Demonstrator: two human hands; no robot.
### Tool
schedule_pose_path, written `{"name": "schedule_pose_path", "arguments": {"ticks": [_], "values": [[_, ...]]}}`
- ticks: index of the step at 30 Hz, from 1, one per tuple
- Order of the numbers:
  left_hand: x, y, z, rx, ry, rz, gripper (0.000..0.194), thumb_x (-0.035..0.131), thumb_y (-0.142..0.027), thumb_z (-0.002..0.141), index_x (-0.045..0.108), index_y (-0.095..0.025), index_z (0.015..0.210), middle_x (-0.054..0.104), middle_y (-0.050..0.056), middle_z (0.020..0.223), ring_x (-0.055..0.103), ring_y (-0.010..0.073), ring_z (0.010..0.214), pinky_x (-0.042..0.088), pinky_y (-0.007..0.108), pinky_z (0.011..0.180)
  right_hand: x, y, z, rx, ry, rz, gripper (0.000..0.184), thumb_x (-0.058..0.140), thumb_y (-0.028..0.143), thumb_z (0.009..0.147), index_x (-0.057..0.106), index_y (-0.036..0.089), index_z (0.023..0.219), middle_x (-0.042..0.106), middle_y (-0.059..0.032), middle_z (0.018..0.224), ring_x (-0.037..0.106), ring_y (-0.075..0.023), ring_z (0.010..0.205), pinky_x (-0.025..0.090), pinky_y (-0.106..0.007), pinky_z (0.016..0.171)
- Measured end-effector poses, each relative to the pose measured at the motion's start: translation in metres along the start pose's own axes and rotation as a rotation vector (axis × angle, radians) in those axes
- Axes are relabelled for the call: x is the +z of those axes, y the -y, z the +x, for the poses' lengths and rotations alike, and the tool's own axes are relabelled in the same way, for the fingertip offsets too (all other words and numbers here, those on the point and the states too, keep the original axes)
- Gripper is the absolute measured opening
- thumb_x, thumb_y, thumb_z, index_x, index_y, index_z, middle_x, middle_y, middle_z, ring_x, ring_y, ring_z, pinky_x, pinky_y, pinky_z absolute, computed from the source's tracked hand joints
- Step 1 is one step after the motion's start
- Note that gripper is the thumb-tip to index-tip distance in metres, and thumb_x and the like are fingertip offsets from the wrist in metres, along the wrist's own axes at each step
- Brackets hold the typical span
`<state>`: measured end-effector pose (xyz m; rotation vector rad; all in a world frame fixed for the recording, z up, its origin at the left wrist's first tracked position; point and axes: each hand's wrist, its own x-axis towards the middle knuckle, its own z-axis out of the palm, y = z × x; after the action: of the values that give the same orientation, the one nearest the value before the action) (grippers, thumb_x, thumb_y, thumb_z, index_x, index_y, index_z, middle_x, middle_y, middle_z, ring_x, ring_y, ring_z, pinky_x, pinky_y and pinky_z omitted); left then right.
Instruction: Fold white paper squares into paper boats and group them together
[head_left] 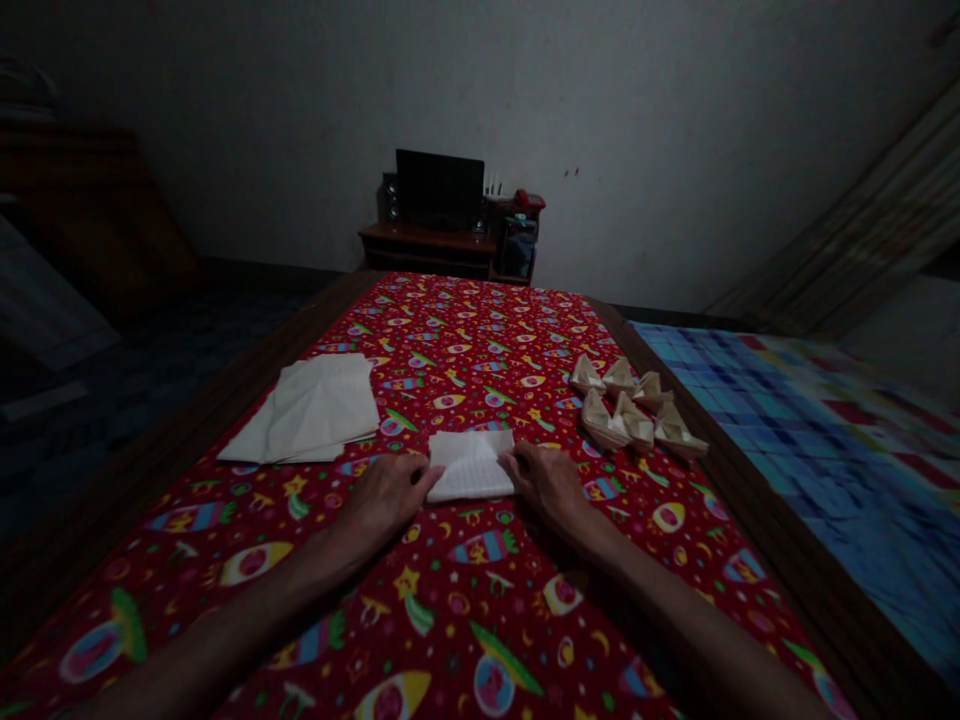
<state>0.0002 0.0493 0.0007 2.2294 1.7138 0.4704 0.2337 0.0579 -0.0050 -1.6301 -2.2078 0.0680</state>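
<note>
A folded sheet of paper with faint printed lines lies in front of me on the red patterned cloth. My left hand pinches its left edge between thumb and fingers. At the opposite edge, my right hand grips the paper the same way. Left of my hands is a stack of pale paper sheets, loosely piled and creased. Several folded paper boats stand in two rows to the right.
The red cloth covers a surface with dark wooden edges. Beyond its far end stand a monitor and a red telephone on a wooden desk. A blue checked cloth spreads out at the right.
</note>
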Motion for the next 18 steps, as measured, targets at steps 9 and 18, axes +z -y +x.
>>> {"name": "schedule_pose_path", "arguments": {"ticks": [9,18], "values": [[-0.022,-0.012,0.002,0.069,-0.044,0.280,0.026,0.044,-0.036,0.090,0.063,-0.018,0.089,0.067,0.007,0.087,0.062,0.0235,0.082,0.043,0.033,0.070,-0.005,0.006,0.009,0.041,0.086,-0.070,0.031,0.047,0.034,0.089,0.064,0.016,0.071,0.061,-0.0025,0.058,0.046,-0.0093,0.049,0.020,-0.024,0.050],[0.023,-0.038,-0.015,0.594,-0.094,0.282,0.051,0.036,-0.039,0.094,0.033,-0.014,0.138,0.039,0.010,0.144,0.029,0.0227,0.136,0.025,0.044,0.111,0.008,-0.004,0.006,-0.032,0.026,-0.025,0.032,0.041,0.032,0.092,0.061,0.016,0.074,0.057,-0.0013,0.054,0.040,-0.0078,0.044,0.020,-0.023,0.048]]}}
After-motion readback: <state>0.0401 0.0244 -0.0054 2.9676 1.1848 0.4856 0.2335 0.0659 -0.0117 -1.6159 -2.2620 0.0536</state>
